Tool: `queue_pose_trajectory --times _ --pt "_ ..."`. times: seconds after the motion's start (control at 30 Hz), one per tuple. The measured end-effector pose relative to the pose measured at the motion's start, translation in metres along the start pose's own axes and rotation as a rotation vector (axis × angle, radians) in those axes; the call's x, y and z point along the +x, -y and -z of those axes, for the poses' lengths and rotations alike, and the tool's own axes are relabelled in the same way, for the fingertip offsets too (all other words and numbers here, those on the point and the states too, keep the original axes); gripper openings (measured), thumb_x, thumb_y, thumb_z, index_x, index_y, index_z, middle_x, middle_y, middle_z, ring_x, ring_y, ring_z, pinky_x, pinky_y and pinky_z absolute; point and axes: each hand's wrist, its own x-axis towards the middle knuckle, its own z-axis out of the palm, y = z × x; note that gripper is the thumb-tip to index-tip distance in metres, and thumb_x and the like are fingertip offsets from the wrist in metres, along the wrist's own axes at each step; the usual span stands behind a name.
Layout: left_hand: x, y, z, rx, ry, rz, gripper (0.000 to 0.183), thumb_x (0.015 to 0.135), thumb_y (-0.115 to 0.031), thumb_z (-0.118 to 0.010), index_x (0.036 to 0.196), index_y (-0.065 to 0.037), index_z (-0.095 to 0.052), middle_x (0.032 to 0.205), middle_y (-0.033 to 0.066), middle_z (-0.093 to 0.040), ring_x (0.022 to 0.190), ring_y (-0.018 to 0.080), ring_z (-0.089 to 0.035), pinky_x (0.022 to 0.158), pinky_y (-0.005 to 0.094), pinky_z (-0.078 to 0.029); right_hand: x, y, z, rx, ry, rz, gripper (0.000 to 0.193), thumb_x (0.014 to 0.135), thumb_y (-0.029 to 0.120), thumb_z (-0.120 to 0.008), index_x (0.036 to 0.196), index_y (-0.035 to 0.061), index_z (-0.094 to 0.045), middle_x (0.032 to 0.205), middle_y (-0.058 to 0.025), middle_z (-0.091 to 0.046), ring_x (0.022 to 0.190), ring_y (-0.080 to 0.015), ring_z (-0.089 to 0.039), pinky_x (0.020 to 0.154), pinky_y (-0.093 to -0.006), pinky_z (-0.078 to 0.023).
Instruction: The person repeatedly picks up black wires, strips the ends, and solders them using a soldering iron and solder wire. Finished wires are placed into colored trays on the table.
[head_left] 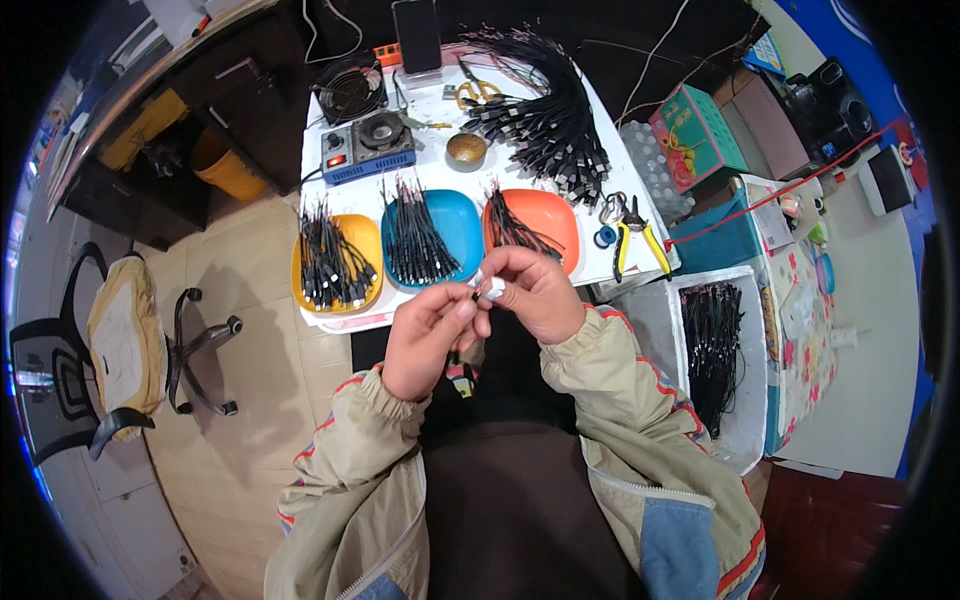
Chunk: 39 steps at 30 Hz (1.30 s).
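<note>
On the left, near me, stands a chair [125,330]. Along the near table edge run a yellow tray [368,236], a blue tray [456,225] and an orange tray [552,222], each holding dark cables. Behind them sit a blue device [375,165], a cup [466,151] and, farther right, a cable heap [560,130]. Before the trays, my left hand [430,335] is closed on a dark tip [476,295], and my right hand [540,298] pinches a small white piece [494,288] just beside it. Pliers [643,248] lie right of the orange tray; nearer me stands a white bin [757,375] of black cables.

The table [598,262] is white, the floor [265,340] tan, and flowered cloth [800,340] lies at right.

My fingers cover much of the piece, so I cannot tell whether it joins the tip. My right hand hides part of the orange tray.
</note>
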Motion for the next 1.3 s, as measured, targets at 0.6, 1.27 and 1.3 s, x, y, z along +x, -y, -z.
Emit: queue_pose_trajectory --times 0.6,1.27,1.3 --pt "0.022 0.014 0.019 0.021 -0.175 -0.065 0.014 0.092 -0.004 -0.057 0.1 0.006 -0.064 0.075 0.0092 -0.064 0.056 0.0047 -0.044 0.051 0.0181 -0.034 0.069 -0.024 0.069 -1.15 -0.554 -0.091 0.018 0.081 0.021 -0.065 0.083 0.0025 -0.062 0.075 -0.0117 -0.065 0.069 -0.0246 -0.064 0.063 -0.0358 -0.049" --pt "0.015 -0.003 -0.012 -0.087 -0.227 -0.174 0.014 0.092 -0.003 -0.055 0.099 0.003 -0.066 0.113 0.0132 -0.062 0.107 0.0171 -0.056 0.096 0.03 -0.042 0.0 0.016 -0.001 -0.364 -0.038 0.109 0.011 0.085 0.006 -0.062 0.094 -0.0001 -0.059 0.086 0.0016 -0.057 0.075 -0.0036 -0.051 0.065 -0.0199 -0.044" --pt "0.013 -0.003 -0.013 -0.094 -0.231 -0.178 0.014 0.091 -0.003 -0.057 0.098 0.003 -0.067 0.113 0.013 -0.062 0.106 0.0171 -0.056 0.094 0.0297 -0.042 -0.002 0.015 -0.001 -0.391 -0.013 0.102 0.011 0.085 0.006 -0.062 0.094 -0.0001 -0.059 0.086 0.0017 -0.057 0.075 -0.0035 -0.051 0.065 -0.0201 -0.044"
